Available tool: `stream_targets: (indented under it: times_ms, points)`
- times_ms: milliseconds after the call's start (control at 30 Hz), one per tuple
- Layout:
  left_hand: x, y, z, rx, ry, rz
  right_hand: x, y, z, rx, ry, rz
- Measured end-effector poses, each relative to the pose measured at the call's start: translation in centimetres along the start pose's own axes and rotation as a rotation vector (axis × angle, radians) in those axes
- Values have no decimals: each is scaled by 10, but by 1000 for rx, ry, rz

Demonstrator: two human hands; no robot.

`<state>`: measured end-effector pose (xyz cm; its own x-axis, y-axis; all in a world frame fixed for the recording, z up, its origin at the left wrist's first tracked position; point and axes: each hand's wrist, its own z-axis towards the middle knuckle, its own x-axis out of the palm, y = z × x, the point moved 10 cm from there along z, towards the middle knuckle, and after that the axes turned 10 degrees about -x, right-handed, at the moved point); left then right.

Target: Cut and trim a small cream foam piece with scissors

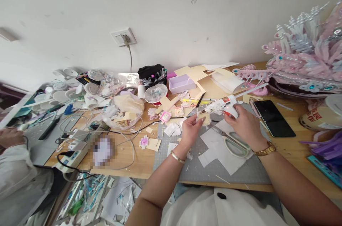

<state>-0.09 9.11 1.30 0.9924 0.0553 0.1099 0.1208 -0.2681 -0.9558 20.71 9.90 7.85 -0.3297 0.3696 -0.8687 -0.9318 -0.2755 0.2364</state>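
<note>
My right hand (244,122) is wrapped round a white hot glue gun (230,108) with an orange trigger. A translucent glue stick (252,90) sticks out of its back, and its nozzle end, covered in whitish stuff, points left toward my other hand. My left hand (191,129) pinches a small cream card piece (205,119) between thumb and fingers, partly hidden by them. Just below both hands, scissors (236,144) with pale handles lie on cut white paper (212,146) over a grey cutting mat (184,174). Small pink decorated cards (165,116) lie left of my left hand.
A black phone (274,118) lies at right, near a lidded cup (316,115) and pink beaded ornaments (310,58). Behind are a lilac box (182,83) and cream card sheets (191,73). Cables and a power strip (76,154) lie left, beside a co-worker's sleeve (16,169).
</note>
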Motion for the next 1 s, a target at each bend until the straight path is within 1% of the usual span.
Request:
stream_targets:
  times_ms: [467, 633, 1000]
  points:
    - [-3, -3, -1, 12, -26, -16, -1, -2, 1, 20, 35, -14]
    - [-3, -3, -1, 18, -15, -36, -1, -1, 0, 14, 22, -15]
    - [-5, -4, -2, 17, -36, -1, -4, -2, 1, 18, 7, -30]
